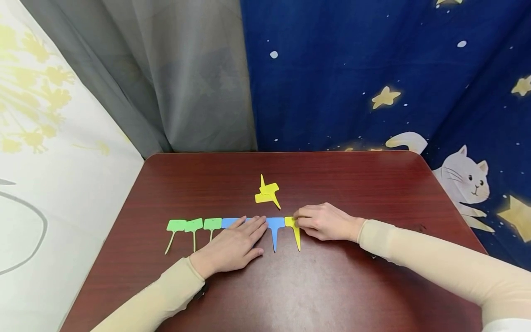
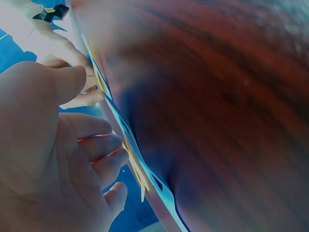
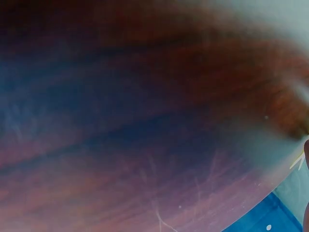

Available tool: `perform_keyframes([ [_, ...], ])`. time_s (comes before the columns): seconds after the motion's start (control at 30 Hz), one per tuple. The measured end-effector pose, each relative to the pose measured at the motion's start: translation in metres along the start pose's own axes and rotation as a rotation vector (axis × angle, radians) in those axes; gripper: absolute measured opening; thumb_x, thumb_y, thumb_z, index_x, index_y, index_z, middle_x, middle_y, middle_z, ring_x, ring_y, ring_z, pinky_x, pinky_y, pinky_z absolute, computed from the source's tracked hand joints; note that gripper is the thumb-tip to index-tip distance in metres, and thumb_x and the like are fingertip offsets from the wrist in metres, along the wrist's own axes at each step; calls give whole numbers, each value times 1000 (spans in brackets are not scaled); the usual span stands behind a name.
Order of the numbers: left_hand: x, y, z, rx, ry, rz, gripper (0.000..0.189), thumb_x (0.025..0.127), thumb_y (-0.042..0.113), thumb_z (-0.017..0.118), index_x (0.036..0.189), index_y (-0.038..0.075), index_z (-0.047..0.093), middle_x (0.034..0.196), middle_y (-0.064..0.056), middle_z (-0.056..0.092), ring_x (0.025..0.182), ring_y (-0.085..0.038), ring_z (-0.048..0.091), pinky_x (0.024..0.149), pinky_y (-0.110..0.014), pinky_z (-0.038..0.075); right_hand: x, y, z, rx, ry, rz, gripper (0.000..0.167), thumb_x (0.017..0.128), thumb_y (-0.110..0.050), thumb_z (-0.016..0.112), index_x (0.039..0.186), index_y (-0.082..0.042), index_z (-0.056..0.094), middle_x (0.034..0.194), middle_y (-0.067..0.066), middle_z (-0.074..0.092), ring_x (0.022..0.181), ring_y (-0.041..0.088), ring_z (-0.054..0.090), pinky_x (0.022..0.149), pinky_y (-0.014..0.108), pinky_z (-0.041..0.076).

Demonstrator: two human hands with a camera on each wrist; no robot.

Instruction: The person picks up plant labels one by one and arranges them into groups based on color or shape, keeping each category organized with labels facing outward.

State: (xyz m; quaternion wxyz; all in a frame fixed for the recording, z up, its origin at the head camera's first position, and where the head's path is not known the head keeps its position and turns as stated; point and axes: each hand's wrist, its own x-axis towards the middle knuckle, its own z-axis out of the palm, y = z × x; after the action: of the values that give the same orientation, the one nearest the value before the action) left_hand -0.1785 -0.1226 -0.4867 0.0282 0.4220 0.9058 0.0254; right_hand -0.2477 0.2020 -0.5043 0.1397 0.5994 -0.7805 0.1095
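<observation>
A row of T-shaped plastic plant labels lies across the table. At its left are green plant labels point(image 1: 193, 225), then blue plant labels point(image 1: 275, 223), then one yellow plant label point(image 1: 289, 222) at the right end. My left hand point(image 1: 232, 246) rests with extended fingers over the blue labels and hides part of them. With curled fingers, my right hand point(image 1: 325, 222) pinches the yellow label at its right edge; the fingertips are partly hidden. In the left wrist view, the left hand point(image 2: 53, 145) appears beside the row. The right wrist view shows mostly blurred tabletop.
Two more yellow plant labels point(image 1: 268, 193) lie crossed over each other behind the row. The dark red wooden table point(image 1: 352, 286) has its far edge against a grey curtain point(image 1: 203, 83) and a blue starry curtain point(image 1: 332, 69).
</observation>
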Motion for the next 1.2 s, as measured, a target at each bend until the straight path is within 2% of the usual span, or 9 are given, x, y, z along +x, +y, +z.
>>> perform_keyframes([
  [0.43, -2, 3, 1, 13, -5, -5, 64, 106, 45, 45, 155, 6, 39, 162, -12, 31, 149, -26, 29, 121, -48, 20, 0, -2, 3, 2, 8, -19, 19, 89, -9, 71, 106, -14, 73, 116, 1, 66, 108, 12, 62, 79, 27, 59],
  [0.7, -4, 4, 3, 15, 13, -3, 64, 105, 46, 46, 155, 6, 40, 162, -12, 31, 148, -27, 30, 121, -49, 20, 3, -1, 2, -13, 28, -18, 16, 89, -10, 70, 104, -15, 73, 114, 0, 66, 105, 12, 63, 77, 28, 59],
  [0.83, -5, 4, 4, 22, 5, -4, 65, 106, 48, 44, 156, 8, 38, 163, -11, 29, 149, -26, 28, 121, -50, 20, 10, 1, -1, -18, 50, 34, 14, 89, -13, 69, 102, -15, 74, 109, -2, 67, 99, 11, 63, 75, 28, 58],
  [1.07, -4, 6, 3, 12, -18, -11, 65, 106, 48, 43, 158, 10, 34, 165, -11, 24, 151, -27, 23, 121, -49, 19, 31, 8, 1, -12, 21, 199, 17, 92, -18, 71, 109, -19, 74, 97, -9, 64, 85, 6, 60, 65, 23, 55],
  [1.2, -1, 8, 1, -19, -32, -5, 65, 106, 48, 42, 158, 9, 33, 165, -12, 23, 151, -28, 21, 122, -46, 20, 40, 15, 7, -61, 2, 201, 20, 91, -18, 73, 110, -15, 74, 95, -5, 64, 81, 10, 61, 64, 26, 56],
])
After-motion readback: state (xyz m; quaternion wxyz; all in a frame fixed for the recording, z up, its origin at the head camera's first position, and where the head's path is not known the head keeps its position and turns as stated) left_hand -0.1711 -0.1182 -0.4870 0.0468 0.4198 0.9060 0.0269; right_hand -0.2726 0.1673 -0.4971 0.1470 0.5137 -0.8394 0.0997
